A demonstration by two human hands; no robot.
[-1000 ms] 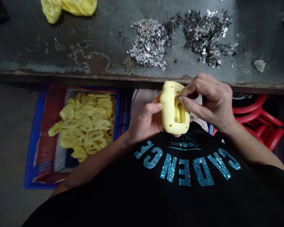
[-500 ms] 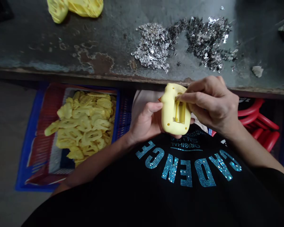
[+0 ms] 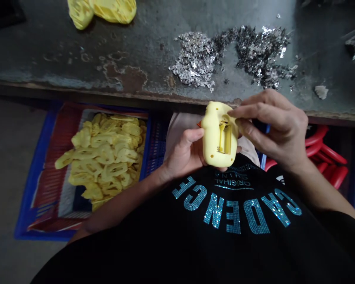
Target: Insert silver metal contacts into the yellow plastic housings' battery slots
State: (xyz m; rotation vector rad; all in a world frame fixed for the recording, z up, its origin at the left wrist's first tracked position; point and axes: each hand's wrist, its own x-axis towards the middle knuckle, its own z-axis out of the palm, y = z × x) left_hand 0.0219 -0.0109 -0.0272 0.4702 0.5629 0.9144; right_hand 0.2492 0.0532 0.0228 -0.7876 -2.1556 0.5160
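From the head camera, the person's left hand (image 3: 185, 154) sits just below the middle of the frame, curled firmly around a yellow moulded plastic housing (image 3: 211, 132). The thumb lies along the housing's left side and the fingertips (image 3: 231, 169) show at its lower edge. The housing stands tilted slightly, with a long rectangular recess (image 3: 225, 138) facing up. The right hand (image 3: 272, 126) reaches in from the right, half open, its fingers (image 3: 248, 111) stretched over the housing's upper right edge near the recess. Whether those fingers pinch anything small is too hard to tell.

Above the hands runs a worn, rust-stained metal workbench (image 3: 77, 67). Heaps of small silver metal pieces (image 3: 195, 59) lie on it at top centre, and yellow moulded pieces (image 3: 106, 12) lie at its upper left edge. At lower left, a blue and red plastic crate (image 3: 38, 185) holds a pile of yellow plastic parts (image 3: 103, 157). Red plastic stool legs (image 3: 325, 150) show at right. The person's black T-shirt (image 3: 225, 240) with teal rhinestone lettering fills the bottom of the frame.
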